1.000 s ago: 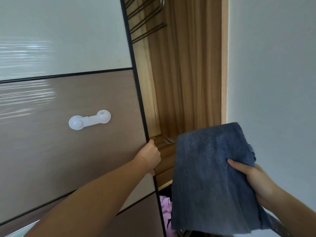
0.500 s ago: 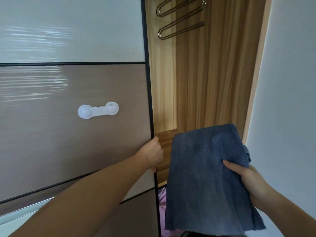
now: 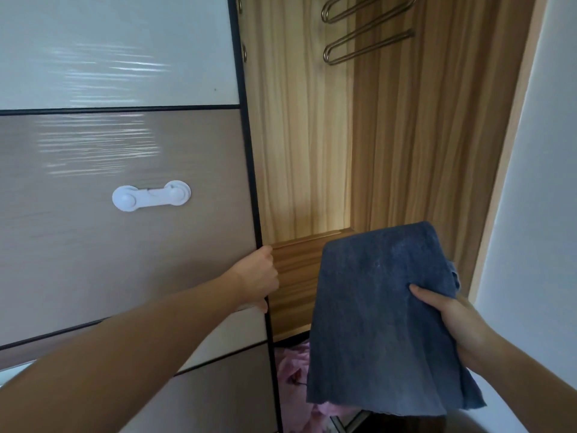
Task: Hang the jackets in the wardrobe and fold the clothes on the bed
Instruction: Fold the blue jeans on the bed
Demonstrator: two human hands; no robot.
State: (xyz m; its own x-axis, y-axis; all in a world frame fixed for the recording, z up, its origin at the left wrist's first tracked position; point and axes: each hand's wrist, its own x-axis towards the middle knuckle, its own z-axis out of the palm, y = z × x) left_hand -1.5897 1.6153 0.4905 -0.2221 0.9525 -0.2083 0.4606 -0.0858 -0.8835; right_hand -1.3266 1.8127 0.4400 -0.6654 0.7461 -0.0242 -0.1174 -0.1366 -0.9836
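One folded blue cloth (image 3: 381, 320), soft, light and limp at its free lower edge, is pinched at its right edge by the right hand (image 3: 452, 320) before the open wardrobe (image 3: 406, 135), whose door (image 3: 156, 245) edge is gripped by the left hand (image 3: 256, 278).

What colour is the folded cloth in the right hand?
Dusty blue, plain; head view shows the cloth best.

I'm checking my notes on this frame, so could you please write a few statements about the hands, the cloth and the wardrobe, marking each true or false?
1. The right hand grips a folded blue cloth. True.
2. The left hand rests on the white latch. False: it grips the sliding door at its edge.
3. Metal hangers hang inside the wardrobe. True.
4. The wardrobe is fully closed. False: its wooden interior shows.
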